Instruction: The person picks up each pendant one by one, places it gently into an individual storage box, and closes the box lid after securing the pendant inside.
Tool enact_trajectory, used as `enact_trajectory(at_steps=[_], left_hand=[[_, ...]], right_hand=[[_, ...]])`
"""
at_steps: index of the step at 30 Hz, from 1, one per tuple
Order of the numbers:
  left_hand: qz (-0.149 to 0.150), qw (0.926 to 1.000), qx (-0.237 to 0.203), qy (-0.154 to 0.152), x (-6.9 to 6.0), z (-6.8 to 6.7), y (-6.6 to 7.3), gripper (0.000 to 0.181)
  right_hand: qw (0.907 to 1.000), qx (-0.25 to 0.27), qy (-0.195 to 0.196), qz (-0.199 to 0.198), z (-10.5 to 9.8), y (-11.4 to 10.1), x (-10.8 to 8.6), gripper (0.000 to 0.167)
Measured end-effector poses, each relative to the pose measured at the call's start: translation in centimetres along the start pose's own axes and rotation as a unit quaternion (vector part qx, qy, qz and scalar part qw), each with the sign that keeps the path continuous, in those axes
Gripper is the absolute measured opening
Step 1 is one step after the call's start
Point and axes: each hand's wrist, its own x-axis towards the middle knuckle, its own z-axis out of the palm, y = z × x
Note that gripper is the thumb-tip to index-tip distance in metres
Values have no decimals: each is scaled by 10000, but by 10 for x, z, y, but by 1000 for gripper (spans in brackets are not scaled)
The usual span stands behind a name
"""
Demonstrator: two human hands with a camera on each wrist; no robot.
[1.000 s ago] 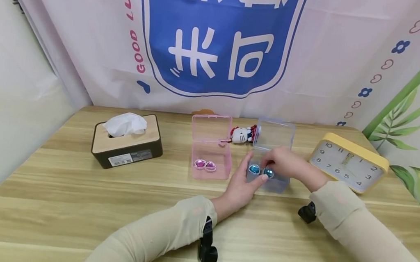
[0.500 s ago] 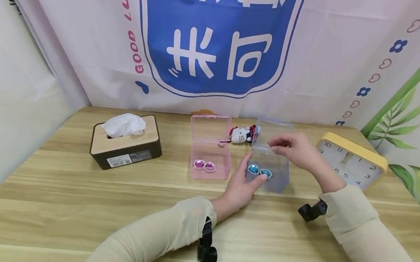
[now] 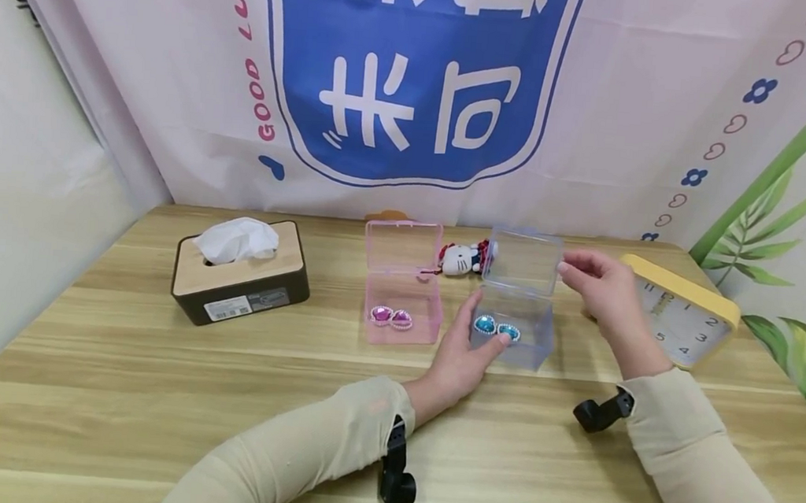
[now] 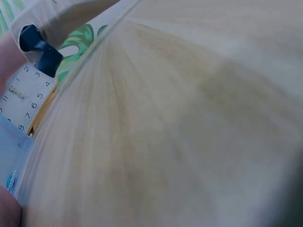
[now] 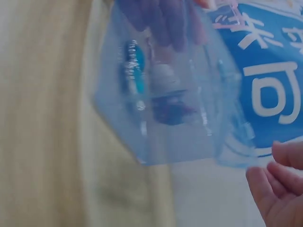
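Observation:
A clear blue plastic box point(image 3: 540, 349) stands on the table with its lid point(image 3: 523, 261) raised. Two blue gem hair clips with white beaded rims, the left clip point(image 3: 486, 324) and the right clip point(image 3: 509, 333), sit at its front. My left hand point(image 3: 461, 363) holds the box by its left side, thumb at the front. Beside the lid's right edge is my right hand point(image 3: 606, 291), fingers bent with a gap to the thumb in the right wrist view; contact with the lid is unclear. The left wrist view shows mostly tabletop.
To the left stands an open pink box point(image 3: 407, 293) with two pink gem clips point(image 3: 391, 318). A kitty doll point(image 3: 461, 259) lies behind the boxes. A yellow clock point(image 3: 696, 314) is at the right, a tissue box point(image 3: 241, 274) at the left. A printed curtain point(image 3: 208, 110) hangs behind.
My right hand has left the clips in the blue box, risen, and moved right to the lid's edge. The left hand stays on the box.

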Motion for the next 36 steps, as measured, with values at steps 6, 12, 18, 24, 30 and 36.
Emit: enact_trajectory(at_steps=[6,12,18,24,30,36], left_hand=[[-49,10000,54,11,-1,0,-2,74],[-44,10000,76,48,0,1,-4,74],[41,9999,88,60,-1,0,-1,73],[-6,9999,162,10,-1,0,0,74],[-13,9998,216,-6,0,0,-3,74],[-4,9997,261,-4,-1,0,-2,75]], right_hand=[[9884,1422,50,539,9,17,5,52],[9751,2091,-112,724,16,20,10,53],[9670,2479,32,587,16,9,16,53],[9581,2812,231,487,12,-4,25,54],[9728,2236,260,550,9,-17,34,52],[9798,1903,187,584,9,-27,38,52]])
